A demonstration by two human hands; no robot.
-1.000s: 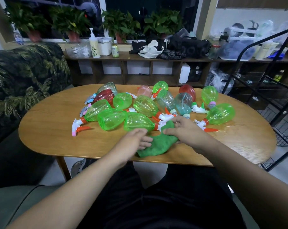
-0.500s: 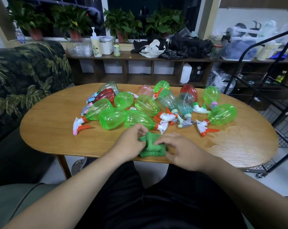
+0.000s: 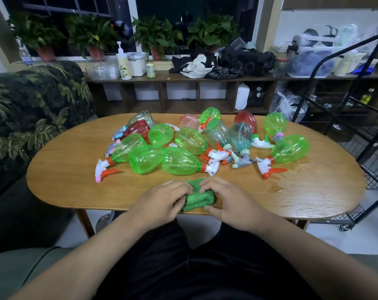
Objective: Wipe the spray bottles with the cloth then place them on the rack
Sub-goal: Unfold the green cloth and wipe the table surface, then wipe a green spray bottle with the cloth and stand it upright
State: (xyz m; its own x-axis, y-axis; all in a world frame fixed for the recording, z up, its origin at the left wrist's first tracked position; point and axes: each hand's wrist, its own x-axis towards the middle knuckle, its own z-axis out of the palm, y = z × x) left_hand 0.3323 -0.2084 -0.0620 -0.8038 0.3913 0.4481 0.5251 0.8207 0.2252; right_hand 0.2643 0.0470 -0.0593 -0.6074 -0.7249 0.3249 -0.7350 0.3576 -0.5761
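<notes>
A folded green cloth [image 3: 198,198] lies near the front edge of the oval wooden table [image 3: 64,169]. My left hand [image 3: 162,202] grips its left side and my right hand [image 3: 229,202] grips its right side, fingers curled over the fabric. Just behind them lies a cluster of several spray bottles on their sides, mostly green, such as the nearest green bottle [image 3: 180,161] and another green bottle [image 3: 290,149] to the right. Red bottles [image 3: 246,120] and teal ones [image 3: 241,135] lie further back. The black wire rack [image 3: 357,118] stands at the right.
A sofa with a leaf-print cover [image 3: 32,109] stands left of the table. Behind is a low wooden shelf [image 3: 183,79] with a pump bottle, containers, bags and clothes, and potted plants on the sill. A wet patch [image 3: 303,167] shines on the table's right side.
Both hands pulled the cloth back toward the front edge and bunched it into a tighter fold. The right hand moved off the bottle nozzles. The bottles stayed put.
</notes>
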